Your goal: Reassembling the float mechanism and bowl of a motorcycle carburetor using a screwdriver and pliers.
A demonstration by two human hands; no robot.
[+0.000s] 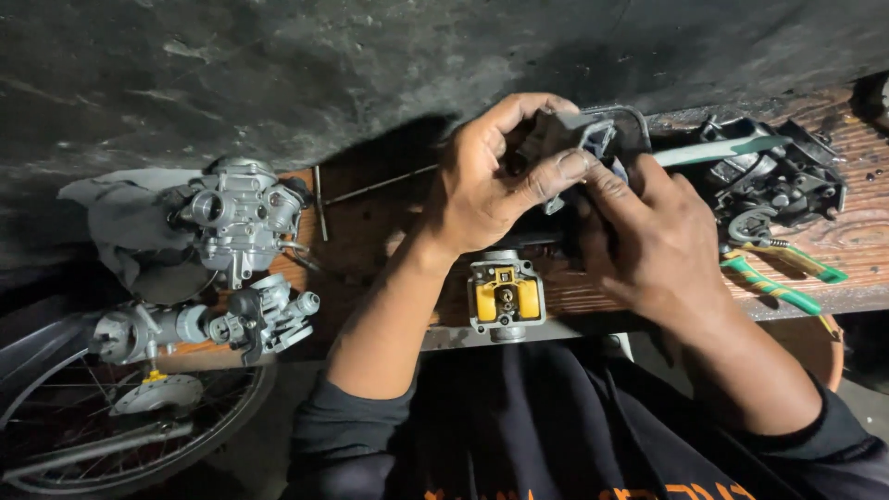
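Note:
Both of my hands hold a small grey metal carburetor part (569,130) above a worn wooden bench (370,222). My left hand (491,181) wraps over it from the left, thumb pressed on its front. My right hand (648,231) grips it from below and the right, fingers partly hidden behind the part. Just beneath my hands an open carburetor body with a yellow float (505,298) lies on the bench's front edge.
Two silver carburetors (239,215) (250,319) sit at the bench's left end beside a grey rag (120,218). Green-handled pliers (773,273) and a dark engine part (787,181) lie at the right. A thin rod (380,185) rests behind. A spoked wheel (111,435) stands lower left.

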